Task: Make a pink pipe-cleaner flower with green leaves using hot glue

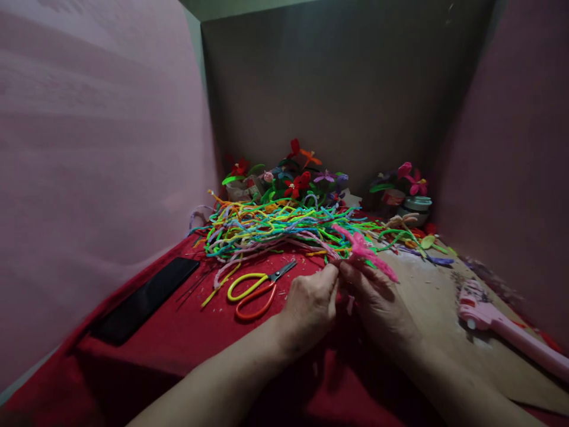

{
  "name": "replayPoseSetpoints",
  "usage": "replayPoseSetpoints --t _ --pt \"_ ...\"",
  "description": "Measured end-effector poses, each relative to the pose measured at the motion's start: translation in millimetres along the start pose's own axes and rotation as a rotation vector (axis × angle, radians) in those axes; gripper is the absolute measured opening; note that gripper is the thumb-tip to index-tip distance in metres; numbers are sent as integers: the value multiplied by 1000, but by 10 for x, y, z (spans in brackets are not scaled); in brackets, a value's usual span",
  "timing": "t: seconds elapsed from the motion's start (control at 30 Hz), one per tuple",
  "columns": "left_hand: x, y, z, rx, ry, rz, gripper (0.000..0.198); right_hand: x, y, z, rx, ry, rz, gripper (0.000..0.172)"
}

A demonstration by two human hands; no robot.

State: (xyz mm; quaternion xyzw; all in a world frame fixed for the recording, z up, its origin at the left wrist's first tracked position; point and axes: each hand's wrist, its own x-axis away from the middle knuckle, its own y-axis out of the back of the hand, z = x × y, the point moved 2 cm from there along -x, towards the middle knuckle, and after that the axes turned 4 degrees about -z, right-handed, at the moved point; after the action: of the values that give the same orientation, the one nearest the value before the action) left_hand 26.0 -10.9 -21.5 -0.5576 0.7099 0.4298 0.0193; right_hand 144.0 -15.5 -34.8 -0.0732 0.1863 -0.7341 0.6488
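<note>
A bright pink fuzzy flower (362, 249) rises above my two hands, near the middle of the view. My right hand (376, 299) is closed at its base, fingers pinched together. Right beside it, my left hand (313, 299) is closed too, its thumb and fingers pressed together close to the flower's lower end; what lies between them is too small to make out. Scissors (258, 290) with one yellow and one orange handle lie left of my left hand. Behind my hands spreads a heap of coloured fuzzy stems (275, 222).
A black phone (146, 299) lies at the left on the red cloth (173, 332). A pink glue gun (502, 320) rests on a brown board (427, 302) at the right. Finished-looking flowers (297, 185) and a lidded jar (415, 207) stand at the back.
</note>
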Motion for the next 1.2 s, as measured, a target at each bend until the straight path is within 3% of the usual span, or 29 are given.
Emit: replayPoseSetpoints --t 0.2,0.33,0.67,0.83,0.93,1.0,1.2 --pt "-89 63 -63 633 333 96 29 43 -52 82 48 66 112 21" --pt "-111 59 -70 887 497 189 26 36 -29 81 2 16 49 20" --pt "-109 33 -48 1173 604 296 23 -6 17 63 -48 -37 -16 17" --pt "-112 43 -22 1222 581 396 24 -26 -17 84 -139 -34 70 8" --pt "-108 53 -45 1157 536 412 24 -28 -34 83 -165 -38 136 8" --pt "-99 54 -68 973 485 353 27 -22 -36 88 -176 -35 127 7" --pt "-33 32 -48 135 97 -39 17 -15 2 58 -126 -36 32 9"
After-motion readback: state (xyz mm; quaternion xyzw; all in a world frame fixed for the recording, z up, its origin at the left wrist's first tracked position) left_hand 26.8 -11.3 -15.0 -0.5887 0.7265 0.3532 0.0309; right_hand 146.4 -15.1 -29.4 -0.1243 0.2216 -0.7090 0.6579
